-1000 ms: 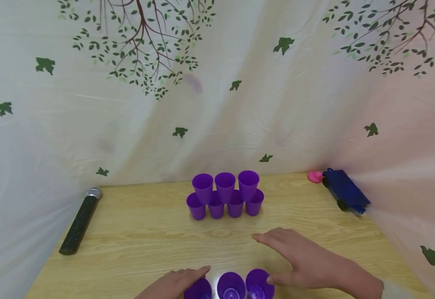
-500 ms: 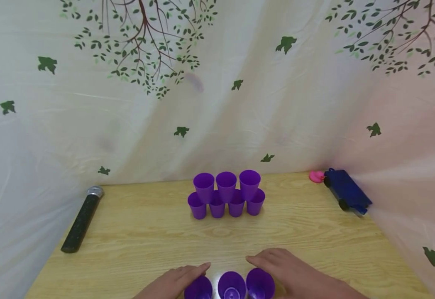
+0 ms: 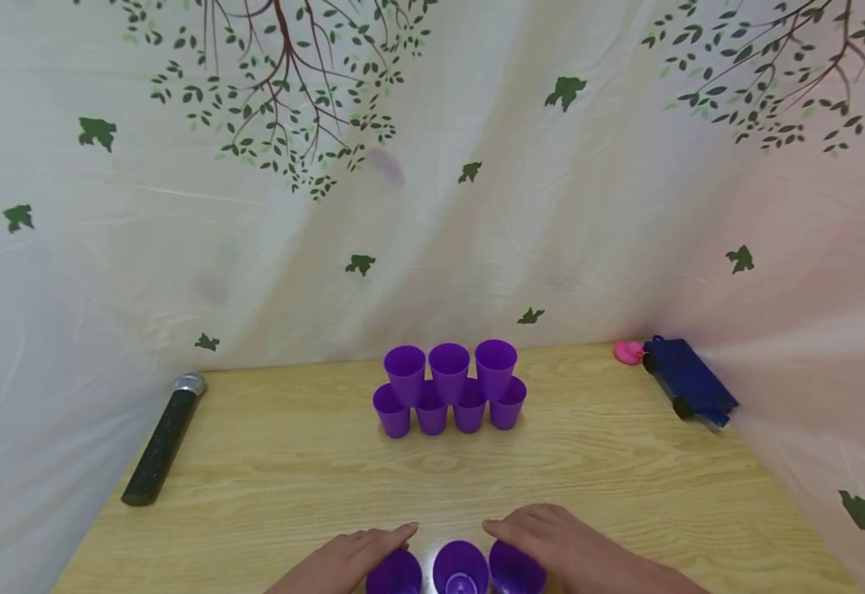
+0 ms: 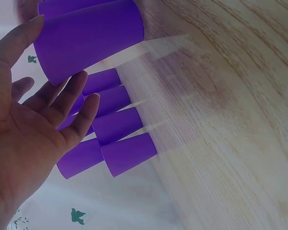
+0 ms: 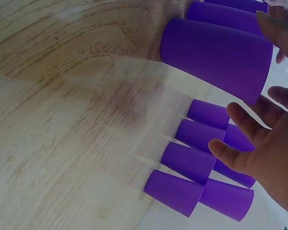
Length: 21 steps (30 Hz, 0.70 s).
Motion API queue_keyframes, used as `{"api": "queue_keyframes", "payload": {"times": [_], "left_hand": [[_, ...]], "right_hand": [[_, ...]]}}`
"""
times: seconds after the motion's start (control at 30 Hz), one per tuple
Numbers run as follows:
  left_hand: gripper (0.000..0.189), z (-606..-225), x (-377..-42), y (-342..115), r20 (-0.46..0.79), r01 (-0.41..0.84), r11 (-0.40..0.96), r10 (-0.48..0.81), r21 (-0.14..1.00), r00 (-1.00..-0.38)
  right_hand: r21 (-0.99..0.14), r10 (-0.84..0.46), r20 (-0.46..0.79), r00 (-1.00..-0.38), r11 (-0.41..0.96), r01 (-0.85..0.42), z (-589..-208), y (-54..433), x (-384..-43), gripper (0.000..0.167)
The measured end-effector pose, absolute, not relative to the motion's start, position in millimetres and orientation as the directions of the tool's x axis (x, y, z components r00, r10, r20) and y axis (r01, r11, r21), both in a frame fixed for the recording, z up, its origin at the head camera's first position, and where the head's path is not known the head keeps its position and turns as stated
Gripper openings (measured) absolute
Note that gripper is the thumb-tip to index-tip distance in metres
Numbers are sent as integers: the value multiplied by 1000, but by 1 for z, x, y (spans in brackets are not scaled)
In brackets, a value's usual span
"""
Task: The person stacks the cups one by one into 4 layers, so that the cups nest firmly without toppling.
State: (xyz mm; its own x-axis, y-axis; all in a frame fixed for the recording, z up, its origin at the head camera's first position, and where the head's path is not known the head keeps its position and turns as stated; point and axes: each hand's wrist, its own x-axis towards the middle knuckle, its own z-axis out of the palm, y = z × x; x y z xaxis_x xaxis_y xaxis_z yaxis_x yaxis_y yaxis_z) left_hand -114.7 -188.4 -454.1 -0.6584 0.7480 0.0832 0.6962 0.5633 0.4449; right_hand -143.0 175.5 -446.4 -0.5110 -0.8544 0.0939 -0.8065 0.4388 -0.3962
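Observation:
Three purple cups stand upright in a row at the near edge of the head view. My left hand holds the left cup near its rim, thumb on the near side and fingers on the far side. Around the right cup my right hand is placed likewise, thumb and fingers on opposite sides. Both grips look loose, with the outer fingers off the cups in the wrist views. Between them the middle cup is touched by neither hand, as far as I can see.
Farther back, three upper purple cups stand on a lower row of several cups. A black microphone lies at left. A blue toy vehicle and a pink toy duck sit at right, before a hanging cloth.
My right hand has come down and toward me from above and beside the right cup to close around it. The left hand and the cups have stayed in place.

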Motion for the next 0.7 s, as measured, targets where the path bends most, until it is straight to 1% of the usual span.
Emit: {"api": "queue_keyframes", "payload": {"times": [0.13, 0.37, 0.5, 0.7], "left_hand": [[76, -453, -114, -188, 64, 674, 578, 736, 460, -674], [77, -452, -112, -187, 27, 627, 609, 707, 486, -707], [78, -452, -112, -188, 36, 631, 609, 705, 481, -708], [79, -451, -113, -190, 80, 647, 586, 708, 488, -701]], "right_hand": [[-400, -855, 89, -511, 439, -804, -445, 175, -142, 76], [-332, -859, 154, -488, 420, -845, -449, 176, -142, 77], [-299, -861, 183, -475, 412, -861, -451, 177, -142, 78], [-303, -858, 174, -484, 421, -855, -452, 177, -142, 77]]}}
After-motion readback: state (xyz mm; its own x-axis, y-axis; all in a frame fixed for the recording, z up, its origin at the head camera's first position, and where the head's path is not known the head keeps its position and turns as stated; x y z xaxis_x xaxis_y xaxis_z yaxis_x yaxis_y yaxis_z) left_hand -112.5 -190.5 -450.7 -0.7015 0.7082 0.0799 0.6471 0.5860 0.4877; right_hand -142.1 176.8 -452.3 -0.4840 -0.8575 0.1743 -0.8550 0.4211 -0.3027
